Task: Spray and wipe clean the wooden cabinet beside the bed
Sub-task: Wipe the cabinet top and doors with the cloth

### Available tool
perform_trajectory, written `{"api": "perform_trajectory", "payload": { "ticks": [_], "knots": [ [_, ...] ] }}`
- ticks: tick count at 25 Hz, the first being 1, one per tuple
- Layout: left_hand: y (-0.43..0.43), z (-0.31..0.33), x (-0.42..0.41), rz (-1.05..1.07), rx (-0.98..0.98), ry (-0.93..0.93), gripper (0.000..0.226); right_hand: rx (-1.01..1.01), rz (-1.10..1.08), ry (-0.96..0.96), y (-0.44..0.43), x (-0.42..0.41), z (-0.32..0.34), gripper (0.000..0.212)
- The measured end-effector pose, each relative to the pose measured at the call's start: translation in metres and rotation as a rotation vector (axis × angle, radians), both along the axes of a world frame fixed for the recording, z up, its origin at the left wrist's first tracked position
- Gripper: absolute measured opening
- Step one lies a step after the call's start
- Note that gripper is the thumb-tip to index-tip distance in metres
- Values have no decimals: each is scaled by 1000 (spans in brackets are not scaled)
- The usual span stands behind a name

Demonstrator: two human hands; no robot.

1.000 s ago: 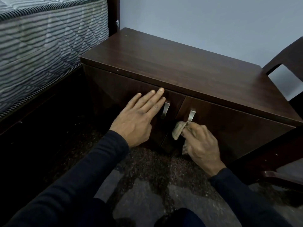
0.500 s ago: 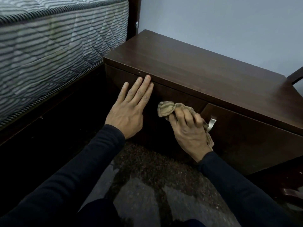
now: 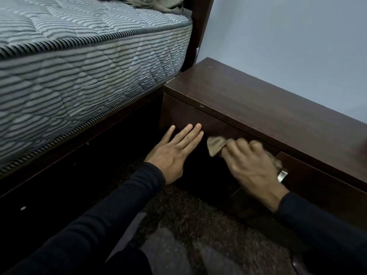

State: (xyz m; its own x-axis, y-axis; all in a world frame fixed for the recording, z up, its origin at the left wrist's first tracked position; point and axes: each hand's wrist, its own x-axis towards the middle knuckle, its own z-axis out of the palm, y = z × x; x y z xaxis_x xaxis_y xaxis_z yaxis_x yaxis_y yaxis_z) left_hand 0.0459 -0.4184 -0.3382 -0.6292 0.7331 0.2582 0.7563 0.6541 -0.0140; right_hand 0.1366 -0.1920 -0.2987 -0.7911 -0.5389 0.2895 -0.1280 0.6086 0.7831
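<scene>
Leftward along the door of the dark-brown, smooth wooden cabinet (image 3: 258, 108), just beside the striped quilted mattress (image 3: 79, 66), we had dragged our crumpled tan cloth (image 3: 215, 145). Our right hand (image 3: 252, 165) gripped it (blurred); our left hand (image 3: 174, 153) pressed flat, fingers straight. Sweeping back, we judged, knuckles could catch the curved metal handle (image 3: 282, 175).

Striped mattress (image 3: 79, 76), pale wall (image 3: 288, 46), speckled dark floor (image 3: 218, 225)

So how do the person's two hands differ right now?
The left hand lies flat, fingers straight, against the wooden cabinet front; the right hand is curled round a tan cloth. The left hand looks sharp, the right hand blurred. Both come from dark sleeves.
</scene>
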Motion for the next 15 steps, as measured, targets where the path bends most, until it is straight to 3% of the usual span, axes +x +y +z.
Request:
{"api": "perform_trajectory", "payload": {
  "ticks": [2,5,6,9,10,12,15],
  "knots": [
    [2,1,2,7,0,-17,96,-63,-37,58,-6,-8,12,34],
    [0,2,3,-3,-20,-35,96,328,28,-255,-14,8,-28,40],
    [-1,5,2,-6,-26,-42,96,356,8,-286,-10,10,-29,39],
    [-3,7,0,-15,-45,-49,96,46,-106,-110,-9,0,6,39],
    [-3,8,0,-16,-54,-56,97,37,-89,-61,-13,0,12,41],
    [-1,4,1,-12,-56,-63,97,165,-110,-154,-6,22,-2,42],
    [-1,5,1,-3,-60,-61,97,-41,-222,-134,10,34,9,36]
  ]
}}
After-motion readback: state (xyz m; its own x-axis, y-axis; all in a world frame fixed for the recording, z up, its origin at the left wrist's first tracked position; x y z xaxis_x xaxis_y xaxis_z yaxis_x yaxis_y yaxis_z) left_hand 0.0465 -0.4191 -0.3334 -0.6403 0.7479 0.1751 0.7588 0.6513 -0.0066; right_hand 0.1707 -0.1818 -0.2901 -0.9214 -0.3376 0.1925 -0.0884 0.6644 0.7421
